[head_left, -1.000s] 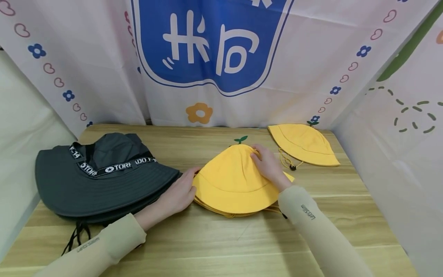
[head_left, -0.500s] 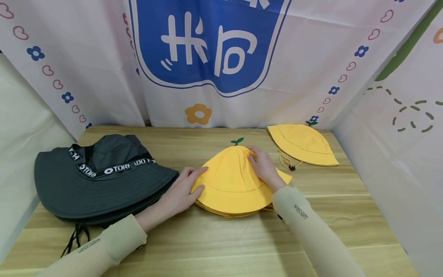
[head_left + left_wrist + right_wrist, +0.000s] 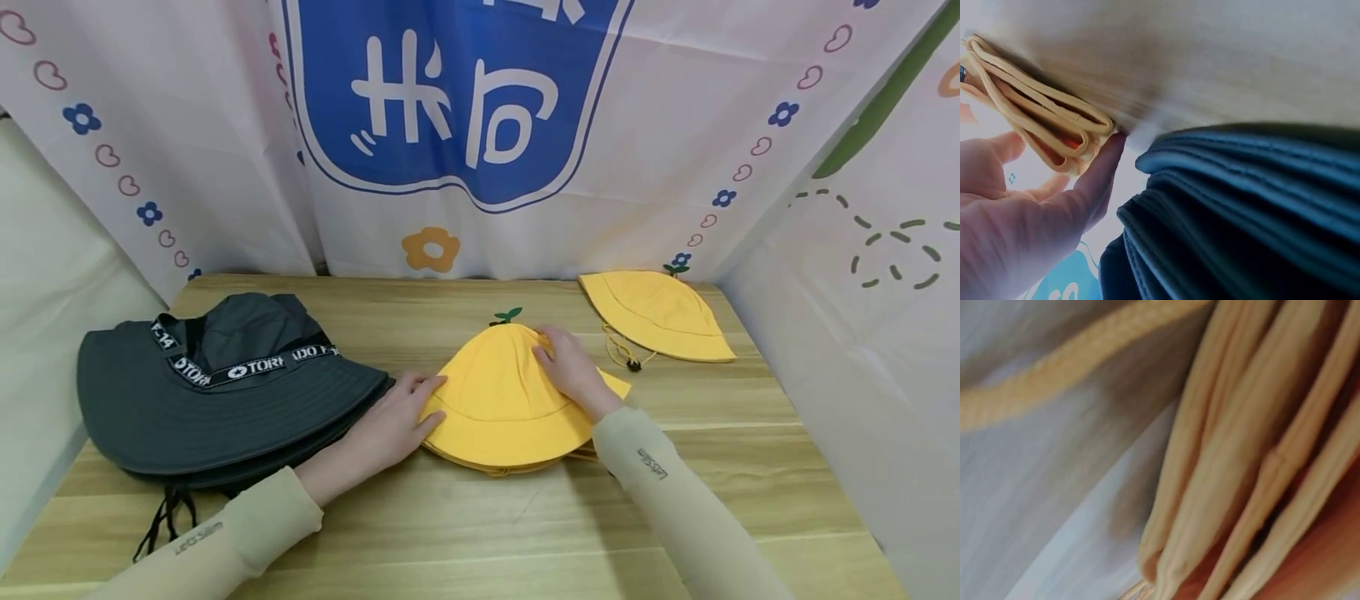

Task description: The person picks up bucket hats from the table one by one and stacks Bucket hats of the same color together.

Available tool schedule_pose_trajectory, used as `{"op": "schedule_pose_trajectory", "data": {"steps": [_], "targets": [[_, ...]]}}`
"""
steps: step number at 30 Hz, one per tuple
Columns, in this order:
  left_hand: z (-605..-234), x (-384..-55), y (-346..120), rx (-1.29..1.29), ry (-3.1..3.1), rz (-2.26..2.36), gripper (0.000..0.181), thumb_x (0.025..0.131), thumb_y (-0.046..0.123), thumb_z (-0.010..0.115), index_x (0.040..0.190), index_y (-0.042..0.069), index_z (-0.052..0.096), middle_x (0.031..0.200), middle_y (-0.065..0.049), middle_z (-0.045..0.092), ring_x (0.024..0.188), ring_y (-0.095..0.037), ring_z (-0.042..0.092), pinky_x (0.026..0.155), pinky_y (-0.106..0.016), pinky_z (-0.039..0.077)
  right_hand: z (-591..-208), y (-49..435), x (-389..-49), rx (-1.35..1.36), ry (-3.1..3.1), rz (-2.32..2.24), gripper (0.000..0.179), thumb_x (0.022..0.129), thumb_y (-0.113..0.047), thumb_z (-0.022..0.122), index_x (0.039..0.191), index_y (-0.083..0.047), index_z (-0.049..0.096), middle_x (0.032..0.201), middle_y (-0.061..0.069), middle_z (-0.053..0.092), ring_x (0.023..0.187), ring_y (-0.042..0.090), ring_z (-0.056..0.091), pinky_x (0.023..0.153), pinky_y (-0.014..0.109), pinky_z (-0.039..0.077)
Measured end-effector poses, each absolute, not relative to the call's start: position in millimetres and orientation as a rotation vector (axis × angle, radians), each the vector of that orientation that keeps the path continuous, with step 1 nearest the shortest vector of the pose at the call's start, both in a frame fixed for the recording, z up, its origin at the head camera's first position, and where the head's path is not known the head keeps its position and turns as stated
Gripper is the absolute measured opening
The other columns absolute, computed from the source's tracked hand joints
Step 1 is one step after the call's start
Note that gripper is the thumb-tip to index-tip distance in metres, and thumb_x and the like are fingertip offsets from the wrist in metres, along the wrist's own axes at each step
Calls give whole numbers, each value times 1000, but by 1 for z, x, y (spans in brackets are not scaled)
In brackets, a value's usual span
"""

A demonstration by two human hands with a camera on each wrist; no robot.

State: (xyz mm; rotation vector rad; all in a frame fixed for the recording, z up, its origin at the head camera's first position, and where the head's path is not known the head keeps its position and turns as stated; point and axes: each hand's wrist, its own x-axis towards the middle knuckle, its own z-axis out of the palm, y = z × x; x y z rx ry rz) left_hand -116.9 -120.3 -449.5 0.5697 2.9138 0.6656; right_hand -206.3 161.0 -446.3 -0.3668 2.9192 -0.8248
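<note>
A stack of folded yellow bucket hats (image 3: 510, 392) lies at the middle of the wooden table, a green sprout (image 3: 507, 315) at its crown. My left hand (image 3: 393, 417) touches the stack's left edge, thumb and fingers spread and fairly straight. In the left wrist view, a finger of that hand (image 3: 1041, 219) lies along the folded layers (image 3: 1054, 112). My right hand (image 3: 573, 371) grips the right side of the crown, thumb on the front, the fabric creased beside it. The right wrist view shows only layered brims (image 3: 1241, 456) and a yellow cord (image 3: 1072, 378), no hand.
Dark grey wide-brimmed hats (image 3: 225, 417) with lettered bands are stacked on the left, close by my left forearm, black cords (image 3: 168, 517) hanging out. Another yellow hat (image 3: 660, 312) with a cord lies at the back right. Printed white cloth (image 3: 360, 225) hangs behind the table.
The top yellow hat's sprout has shifted slightly left and toward me, with the right hand moving along. My left fingers have come from the edge onto the front of the brim.
</note>
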Motion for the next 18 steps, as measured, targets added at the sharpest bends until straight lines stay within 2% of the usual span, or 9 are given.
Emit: {"op": "schedule_pose_trajectory", "data": {"steps": [9,13,18], "targets": [[-441,-123,-120,602,2818,527,64,99,36,62,152,7,41,142,-19,51,120,-30,58,99,-47,51,-446,177,-208,-386,2891,-813,39,104,-20,53,136,2,54,137,26,57,129,41,52,108,54,43],[-443,-122,-118,564,2798,525,66,100,35,61,154,5,38,145,-21,48,126,-33,55,103,-48,49,-448,191,-208,-409,2908,-817,37,103,-22,55,132,1,57,129,25,61,118,39,58,100,53,47],[-444,-122,-112,552,2820,497,67,100,33,61,154,2,36,147,-24,46,130,-39,52,108,-53,44,-448,220,-209,-403,2968,-778,35,102,-22,58,128,2,61,109,20,67,99,33,63,90,50,51]]}}
